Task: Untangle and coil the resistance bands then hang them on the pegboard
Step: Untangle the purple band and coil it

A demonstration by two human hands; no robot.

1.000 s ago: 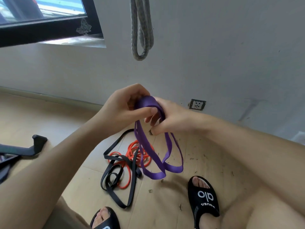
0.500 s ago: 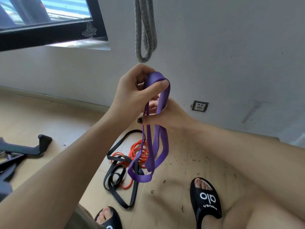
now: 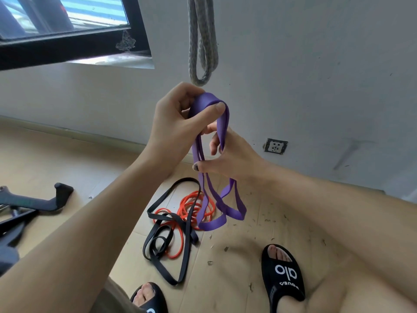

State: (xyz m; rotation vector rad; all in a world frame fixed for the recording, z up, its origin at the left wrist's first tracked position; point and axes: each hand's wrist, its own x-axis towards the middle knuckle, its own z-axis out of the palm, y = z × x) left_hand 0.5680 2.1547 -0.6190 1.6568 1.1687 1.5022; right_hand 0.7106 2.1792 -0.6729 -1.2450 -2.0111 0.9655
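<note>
Far left, on the floor: a black metal frame, part of some equipment, cut off by the edge. Above it a dark-framed window set in the white wall.

Our left hand is up at chest height, fingers curled, thumb laid across the top fold of the purple band, so it is gripping that band at its top bend. The strands hang down from there in several loops, the lowest ends dangling above the floor, not touching it as far as we can tell.

On the floor below, between our arms: a black band and an orange band, tangled together in one heap. The purple loops hang in front of the orange one.

Just above the left hand, a grey band hangs against the wall, doubled over; its mount is out of frame.

Our right hand sits just below the left, fingers hooked through and round the purple strands, thumb and fingertip closed on them.

Further right: a wall socket low on the wall. Bottom: our feet in black slides, debris scattered on the floor round them.
</note>
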